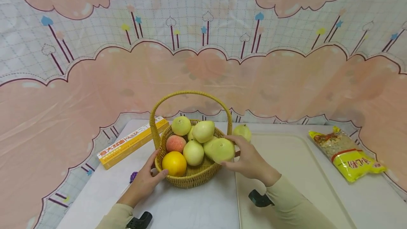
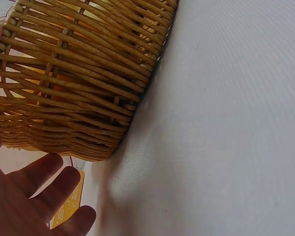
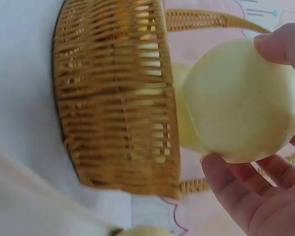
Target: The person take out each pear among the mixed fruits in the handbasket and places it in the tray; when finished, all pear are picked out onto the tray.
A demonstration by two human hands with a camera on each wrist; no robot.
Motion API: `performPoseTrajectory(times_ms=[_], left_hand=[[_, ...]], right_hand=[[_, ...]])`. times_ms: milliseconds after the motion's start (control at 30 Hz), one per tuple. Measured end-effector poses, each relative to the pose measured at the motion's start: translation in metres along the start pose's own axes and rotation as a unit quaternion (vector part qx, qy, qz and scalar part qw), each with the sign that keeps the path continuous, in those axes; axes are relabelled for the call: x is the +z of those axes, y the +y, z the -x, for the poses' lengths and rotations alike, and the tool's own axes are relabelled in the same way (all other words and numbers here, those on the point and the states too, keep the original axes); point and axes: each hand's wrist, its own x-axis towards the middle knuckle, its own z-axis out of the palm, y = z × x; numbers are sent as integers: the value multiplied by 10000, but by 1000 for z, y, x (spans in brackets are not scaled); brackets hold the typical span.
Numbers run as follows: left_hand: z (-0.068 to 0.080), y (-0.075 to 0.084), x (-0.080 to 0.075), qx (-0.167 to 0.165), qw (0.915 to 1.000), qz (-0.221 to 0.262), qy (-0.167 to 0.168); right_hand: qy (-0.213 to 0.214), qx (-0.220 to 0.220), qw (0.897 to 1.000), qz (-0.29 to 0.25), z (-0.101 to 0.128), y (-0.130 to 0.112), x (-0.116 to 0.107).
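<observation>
A wicker basket (image 1: 187,182) with a tall arched handle stands on the white table, holding several pale green pears (image 1: 193,152), a peach (image 1: 176,144) and an orange (image 1: 174,164). At its left side my left hand (image 1: 144,183) holds the rim, thumb over the edge; the left wrist view shows several fingers (image 2: 64,189) spread outside the weave. Over the right rim, my right hand (image 1: 249,156) grips a large pale green pear (image 3: 241,101) between thumb and fingers. That pear sits against another one in the basket. One more pear (image 1: 242,131) lies outside, behind the right hand.
A yellow pasta box (image 1: 133,143) lies left of the basket. To the right is a beige tray (image 1: 286,172), with a yellow-green food bag (image 1: 348,154) beyond it. A small purple object (image 1: 133,176) shows partly behind the left hand. A patterned curtain hangs behind the table.
</observation>
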Motion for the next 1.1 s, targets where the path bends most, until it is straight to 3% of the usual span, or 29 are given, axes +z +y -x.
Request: performPoseTrajectory(times_ms=[400,633,1100], left_hand=[[1,0,-1,33,10000,-44,50],[2,0,0,-12,10000,-36,51],[0,-2,1,80,9999,12,77]], right_hand=[[512,76,9984,231,26,14,-26],[589,458,9961,469,39,23,-39],[807,796,9921,543,56,52,-53]])
